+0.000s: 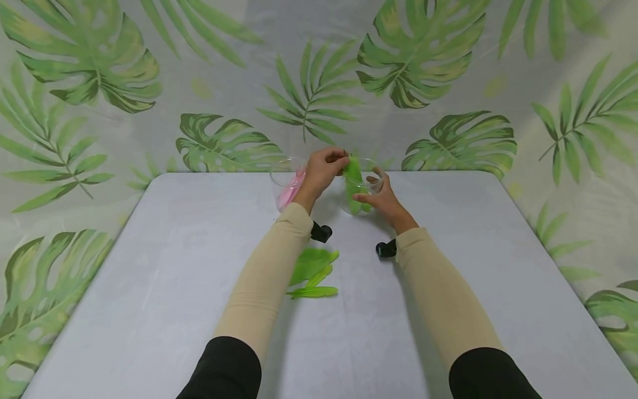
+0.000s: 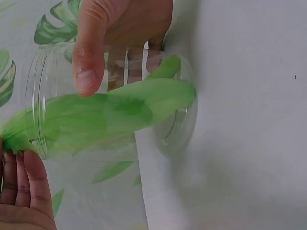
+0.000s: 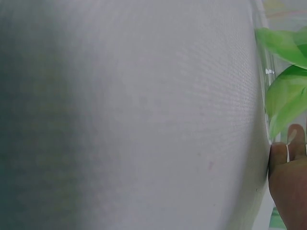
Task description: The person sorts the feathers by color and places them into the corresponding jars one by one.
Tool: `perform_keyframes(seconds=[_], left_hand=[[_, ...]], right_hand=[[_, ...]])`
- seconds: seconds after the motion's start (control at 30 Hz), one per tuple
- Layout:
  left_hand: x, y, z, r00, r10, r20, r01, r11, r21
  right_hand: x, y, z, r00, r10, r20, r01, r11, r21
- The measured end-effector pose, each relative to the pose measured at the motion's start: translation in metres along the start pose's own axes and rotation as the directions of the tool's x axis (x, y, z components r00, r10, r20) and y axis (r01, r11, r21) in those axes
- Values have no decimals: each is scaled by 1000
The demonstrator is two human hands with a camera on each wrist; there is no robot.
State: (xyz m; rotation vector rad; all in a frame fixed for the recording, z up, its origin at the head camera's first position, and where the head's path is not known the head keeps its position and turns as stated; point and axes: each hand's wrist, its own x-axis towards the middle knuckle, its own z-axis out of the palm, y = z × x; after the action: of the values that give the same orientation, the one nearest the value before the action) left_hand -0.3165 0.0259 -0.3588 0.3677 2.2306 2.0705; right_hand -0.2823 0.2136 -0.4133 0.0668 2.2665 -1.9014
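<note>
My left hand point(image 1: 321, 169) pinches the upper end of a long green feather point(image 1: 353, 173) at the mouth of a clear plastic jar point(image 1: 375, 169). Most of that feather hangs down inside the jar, beside other green feathers point(image 3: 288, 96) near the bottom. My right hand point(image 1: 385, 200) grips the jar from its right side, thumb across the front. In the left wrist view the right thumb point(image 2: 87, 72) lies over the jar wall, and the left hand point(image 2: 26, 191) is at the rim.
Left of my left hand stands a second clear jar point(image 1: 280, 185) with pink feathers point(image 1: 290, 191). Several loose green feathers point(image 1: 314, 292) lie on the white table point(image 1: 164, 277), partly behind my left forearm. A leaf-print cloth point(image 1: 224, 55) hangs behind the table.
</note>
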Motion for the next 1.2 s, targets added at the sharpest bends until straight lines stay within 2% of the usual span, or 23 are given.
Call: perform_keyframes(seconds=[0.23,0.37,0.43,0.53,0.6,0.67,0.9,0.97,1.07,1.13,1.2], left_hand=[[0,0,-1,1000,11,-8,-11,999,42],[0,2,0,999,20,-28,-15,989,148],[0,2,0,999,13,-34,-5,969,245],[0,1,3,1000,2,-25,8,921,389],[0,1,5,1000,-2,-18,10,898,441],[-1,2,7,1000,0,-12,5,888,460],[-4,8,6,1000,21,13,-25,891,454],[-8,12,2,999,43,33,-53,883,467],[-20,18,-10,990,101,100,-137,863,486],[-31,23,-21,975,139,171,-208,840,501],[-44,28,-33,953,160,256,-274,815,511]], right_hand=[[-1,-1,2,1000,-6,2,6,1000,6],[-6,-6,3,1000,-15,13,15,1000,8],[-8,-7,3,1000,-18,19,18,1000,-3],[-9,-8,2,1000,-16,27,16,1000,-22],[-10,-8,3,999,-13,30,14,1000,-25],[-10,-8,3,999,-13,31,14,1000,-23],[-9,-8,1,1000,-4,19,5,1000,-16],[-7,-6,1,1000,0,15,1,1000,-14],[-1,0,0,1000,3,2,-3,1000,-18],[4,5,0,1000,-4,-5,3,999,-36],[8,10,-1,1000,-10,-16,9,998,-55]])
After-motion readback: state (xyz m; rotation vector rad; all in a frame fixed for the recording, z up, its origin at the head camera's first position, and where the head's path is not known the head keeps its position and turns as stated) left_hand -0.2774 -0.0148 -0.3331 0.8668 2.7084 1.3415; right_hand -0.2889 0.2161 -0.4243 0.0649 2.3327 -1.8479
